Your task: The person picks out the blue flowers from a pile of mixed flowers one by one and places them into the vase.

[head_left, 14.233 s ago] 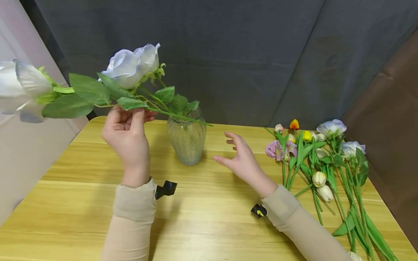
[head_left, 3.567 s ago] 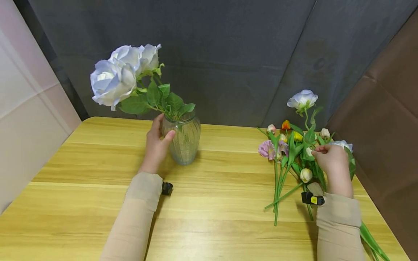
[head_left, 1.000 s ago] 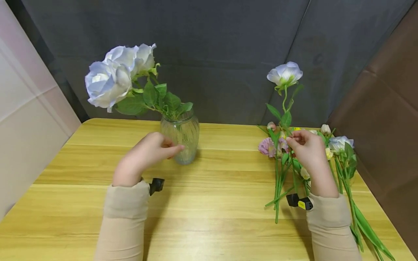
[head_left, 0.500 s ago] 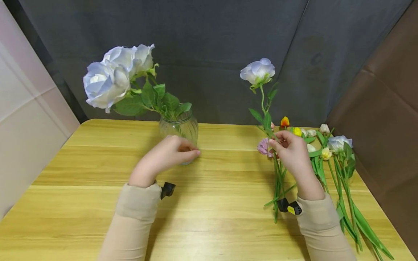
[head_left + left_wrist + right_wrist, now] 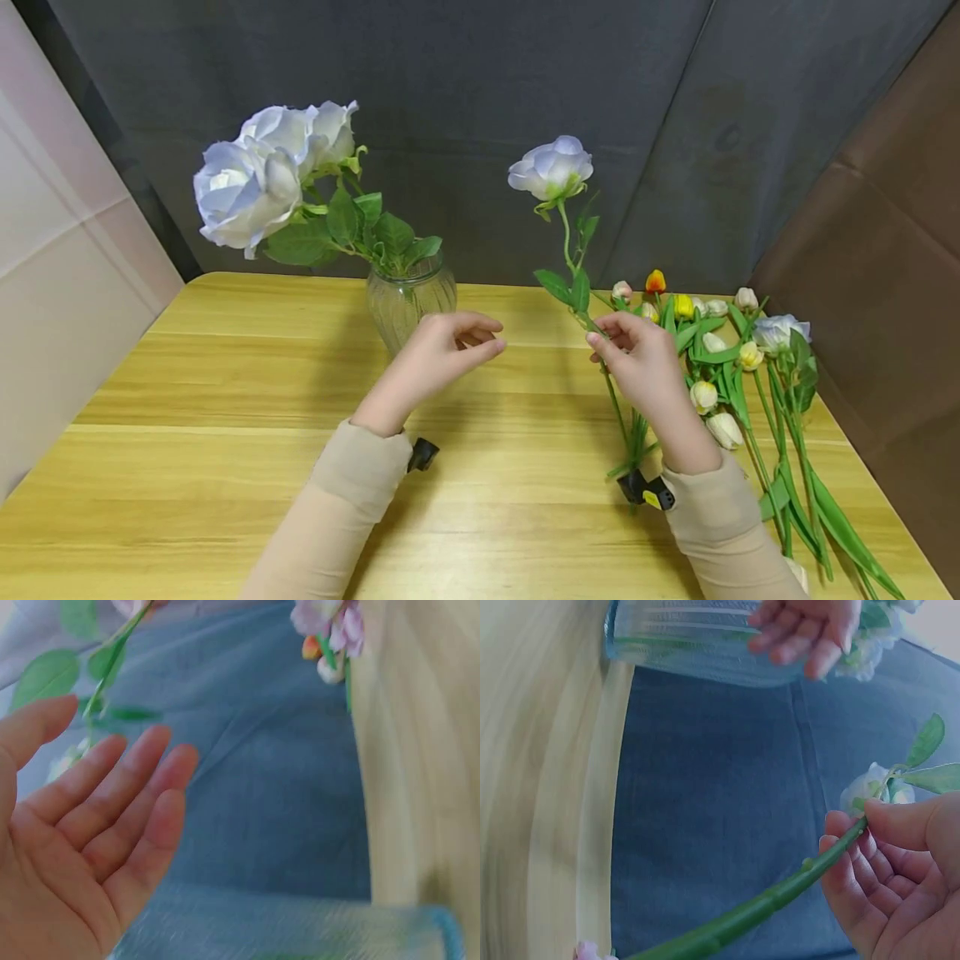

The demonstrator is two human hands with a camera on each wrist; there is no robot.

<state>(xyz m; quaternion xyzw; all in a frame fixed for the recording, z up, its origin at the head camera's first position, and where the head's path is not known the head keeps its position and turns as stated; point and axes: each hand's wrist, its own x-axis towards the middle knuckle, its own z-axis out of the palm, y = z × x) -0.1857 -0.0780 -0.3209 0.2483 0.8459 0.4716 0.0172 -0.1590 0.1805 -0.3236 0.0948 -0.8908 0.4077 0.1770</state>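
My right hand point(image 5: 637, 358) pinches the green stem of a pale blue-white artificial rose point(image 5: 551, 169) between thumb and fingers. The bloom stands upright above the hand, and the stem point(image 5: 780, 892) slants down below it. My left hand point(image 5: 457, 350) is held out toward the rose, palm up with loosely bent fingers point(image 5: 135, 772) and nothing in them. It overlaps the ribbed glass vase point(image 5: 408, 300) in the head view, hiding its lower part. More pale blue roses point(image 5: 247, 187) stand in the vase, leaning left.
On the right of the wooden table point(image 5: 187, 467) lies a pile of artificial flowers: white tulips point(image 5: 724, 431), yellow and orange tulips point(image 5: 656, 281), and another pale blue rose point(image 5: 780, 332). Dark grey cloth point(image 5: 450, 100) hangs behind the table, brown cloth point(image 5: 877, 275) at the right.
The right hand has lifted the rose from the pile and carried it left toward the vase. My left hand has let go of the vase and moved right, toward the rose.
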